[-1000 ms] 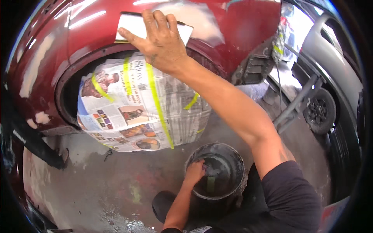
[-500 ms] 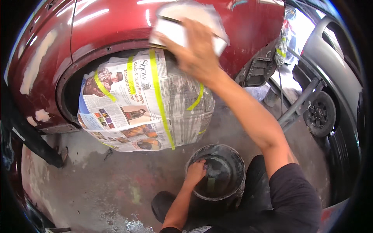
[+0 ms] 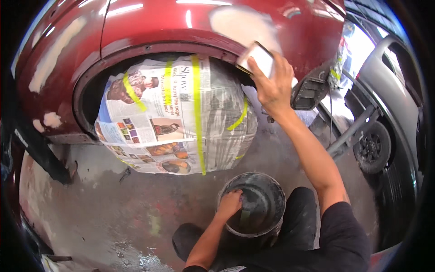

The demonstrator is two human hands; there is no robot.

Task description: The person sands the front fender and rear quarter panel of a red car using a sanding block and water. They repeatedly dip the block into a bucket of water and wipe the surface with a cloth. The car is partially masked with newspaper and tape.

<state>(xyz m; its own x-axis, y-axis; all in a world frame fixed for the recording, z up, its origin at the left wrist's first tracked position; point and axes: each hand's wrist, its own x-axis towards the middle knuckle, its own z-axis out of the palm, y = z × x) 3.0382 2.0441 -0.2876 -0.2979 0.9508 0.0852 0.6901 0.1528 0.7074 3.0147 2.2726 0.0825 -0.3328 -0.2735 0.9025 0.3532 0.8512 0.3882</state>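
Observation:
My right hand [image 3: 277, 88] grips a flat, white-faced sanding block [image 3: 258, 60] with a dark rim, held at the red car panel [image 3: 181, 28] by the wheel arch's right side. Beside the block spreads a pale patch of filler [image 3: 244, 26]. My left hand [image 3: 230, 203] is closed at the inner left side of a dark bucket [image 3: 267, 229]; whatever its fingers hold is hidden. A strip of greenish material [image 3: 245, 216] shows inside the bucket. Below the arch, newspaper [image 3: 149, 113] with yellow-green tape [image 3: 197, 113] wraps the wheel.
The bucket stands between my knees on the wet, stained concrete floor [image 3: 113, 199]. A dark stand leg [image 3: 41, 154] slants in at the left. Toward the right are a metal frame [image 3: 355, 129] and a grey vehicle [image 3: 385, 68] with a black wheel.
My right hand has come down and right with the sanding block, baring more of the pale patch. My left hand stays at the bucket. The view has shifted slightly.

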